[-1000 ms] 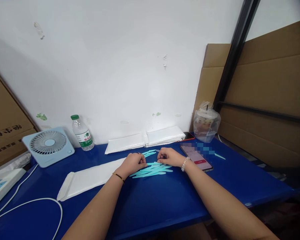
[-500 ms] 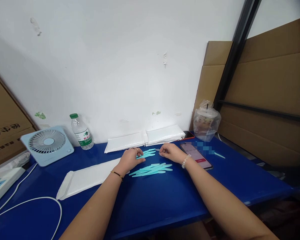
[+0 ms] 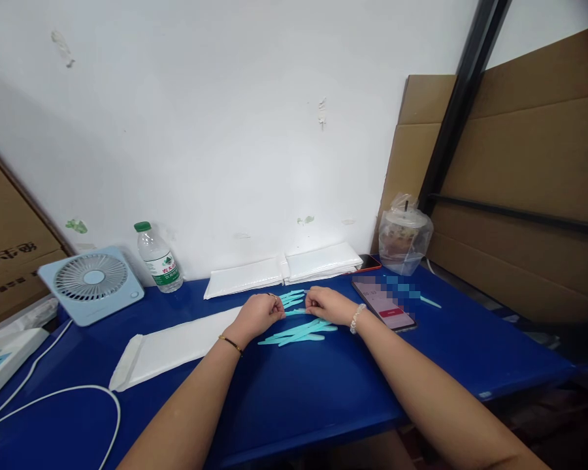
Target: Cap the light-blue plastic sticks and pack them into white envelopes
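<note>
One turquoise stick (image 3: 295,312) is stretching between the two hands, above the blue table (image 3: 353,391). The left hand (image 3: 261,314) is pinching its one end with thumb and fingers, and the right hand (image 3: 330,305) is pinching the other end. Nearer to the person, a loose pile of sticks (image 3: 298,334) is lying on the table; a smaller group of sticks (image 3: 293,298) is lying behind, close to the left fingers. One white padded envelope (image 3: 181,346) is resting beside the left hand, and a phone (image 3: 386,305) is lying to the right of the right hand.
</note>
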`<state>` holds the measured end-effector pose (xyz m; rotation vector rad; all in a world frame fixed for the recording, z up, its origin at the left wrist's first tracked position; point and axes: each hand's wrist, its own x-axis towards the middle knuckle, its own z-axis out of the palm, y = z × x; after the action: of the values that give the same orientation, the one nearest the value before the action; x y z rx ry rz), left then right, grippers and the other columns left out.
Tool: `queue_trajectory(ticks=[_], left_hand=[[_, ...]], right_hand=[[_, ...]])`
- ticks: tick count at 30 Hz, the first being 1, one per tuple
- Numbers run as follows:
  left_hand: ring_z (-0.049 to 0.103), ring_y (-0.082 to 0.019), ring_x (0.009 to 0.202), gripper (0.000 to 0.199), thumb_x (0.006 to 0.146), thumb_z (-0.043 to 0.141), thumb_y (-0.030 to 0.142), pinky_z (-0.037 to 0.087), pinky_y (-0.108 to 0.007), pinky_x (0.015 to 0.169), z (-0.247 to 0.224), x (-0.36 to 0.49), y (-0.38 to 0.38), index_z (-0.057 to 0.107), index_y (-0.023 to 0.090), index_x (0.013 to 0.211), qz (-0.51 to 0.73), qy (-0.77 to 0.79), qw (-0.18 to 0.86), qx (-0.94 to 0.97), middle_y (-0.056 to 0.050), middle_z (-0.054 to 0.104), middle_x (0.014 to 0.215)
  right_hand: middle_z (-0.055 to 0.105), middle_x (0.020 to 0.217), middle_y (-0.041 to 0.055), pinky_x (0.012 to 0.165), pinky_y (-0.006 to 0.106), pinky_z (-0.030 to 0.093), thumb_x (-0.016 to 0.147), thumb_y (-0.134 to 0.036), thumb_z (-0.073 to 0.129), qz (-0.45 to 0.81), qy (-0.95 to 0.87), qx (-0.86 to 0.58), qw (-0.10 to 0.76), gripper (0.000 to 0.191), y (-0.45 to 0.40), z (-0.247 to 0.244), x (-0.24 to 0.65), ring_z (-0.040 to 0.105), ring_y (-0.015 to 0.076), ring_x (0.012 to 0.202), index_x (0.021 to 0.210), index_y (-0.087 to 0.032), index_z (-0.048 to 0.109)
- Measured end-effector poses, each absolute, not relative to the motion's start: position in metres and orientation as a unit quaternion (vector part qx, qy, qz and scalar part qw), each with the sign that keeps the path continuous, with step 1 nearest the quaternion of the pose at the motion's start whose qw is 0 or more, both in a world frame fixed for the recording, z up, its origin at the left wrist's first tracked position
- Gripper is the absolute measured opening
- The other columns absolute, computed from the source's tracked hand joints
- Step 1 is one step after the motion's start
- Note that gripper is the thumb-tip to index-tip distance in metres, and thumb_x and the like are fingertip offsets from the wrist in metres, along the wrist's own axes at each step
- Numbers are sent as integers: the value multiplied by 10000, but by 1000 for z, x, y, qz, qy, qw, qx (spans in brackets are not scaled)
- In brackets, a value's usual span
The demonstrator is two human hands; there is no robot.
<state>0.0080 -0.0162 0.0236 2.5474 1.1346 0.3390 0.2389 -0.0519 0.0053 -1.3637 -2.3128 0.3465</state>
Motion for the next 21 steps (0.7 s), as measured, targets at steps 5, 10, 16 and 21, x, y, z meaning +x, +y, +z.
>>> queue_trajectory(ticks=[5, 10, 16, 21], left_hand=[[574, -181, 731, 170, 753, 547, 336, 352, -264, 620, 23, 1, -8, 650, 207, 796, 138, 447, 125, 875, -31, 660, 798], [571, -176, 741, 254, 732, 582, 422, 360, -255, 606, 25, 5, -17, 648, 224, 877, 153, 420, 153, 881, -18, 649, 843], [551, -144, 658, 287, 689, 613, 480, 332, -226, 532, 22, 16, -31, 668, 216, 789, 88, 352, 235, 902, -7, 644, 760], [540, -141, 625, 261, 739, 558, 456, 318, -224, 510, 21, 18, -32, 665, 221, 774, 76, 371, 246, 892, -5, 654, 730]], right_hand=[[586, 789, 27, 624, 230, 372, 779, -210, 589, 121, -784, -552, 255, 66, -46, 7, 262, 515, 124, 675, 734, -163, 602], [598, 732, 8, 583, 225, 380, 769, -291, 603, 209, -784, -524, 257, 131, -54, 12, 270, 508, 118, 633, 774, -165, 639], [557, 780, 8, 565, 209, 394, 654, -302, 726, 249, -832, -459, 186, 198, -63, 14, 259, 506, 113, 650, 788, -169, 664], [540, 765, 8, 531, 204, 381, 703, -277, 687, 249, -829, -467, 182, 138, -60, 11, 255, 499, 106, 617, 755, -161, 633]])
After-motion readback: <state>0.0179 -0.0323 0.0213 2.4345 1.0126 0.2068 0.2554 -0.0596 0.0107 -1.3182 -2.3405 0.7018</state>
